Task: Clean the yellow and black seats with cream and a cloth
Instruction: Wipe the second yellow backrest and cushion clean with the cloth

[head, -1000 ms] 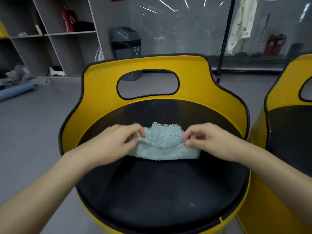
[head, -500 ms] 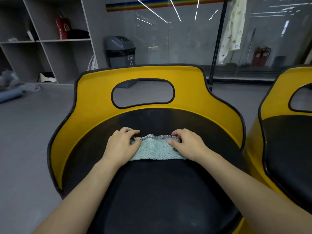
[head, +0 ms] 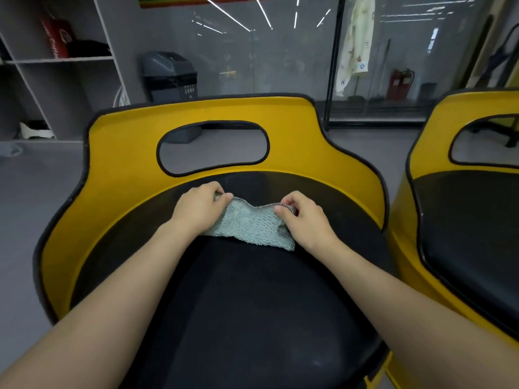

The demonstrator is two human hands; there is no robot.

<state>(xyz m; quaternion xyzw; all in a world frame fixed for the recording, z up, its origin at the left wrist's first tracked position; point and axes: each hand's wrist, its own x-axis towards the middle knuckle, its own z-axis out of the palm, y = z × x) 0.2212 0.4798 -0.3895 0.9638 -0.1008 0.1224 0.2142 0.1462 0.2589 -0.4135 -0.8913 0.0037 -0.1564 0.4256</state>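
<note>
My left hand (head: 199,209) and right hand (head: 304,220) now pinch the cloth (head: 250,226) between them, its far edge newly lifted; I'm probably refolding it before wiping.

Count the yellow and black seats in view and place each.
2. The near seat sits straight ahead, under the cloth; the second seat is at the right edge, cut off. Others may be hidden.

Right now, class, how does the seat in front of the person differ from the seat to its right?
The front seat shows nearly whole; the right seat is cut off by the picture's edge. The front seat bears a green cloth, pinched by the left hand and right hand; none shows on the right seat. Both have yellow shells, black cushions and a black-rimmed backrest opening.
</note>
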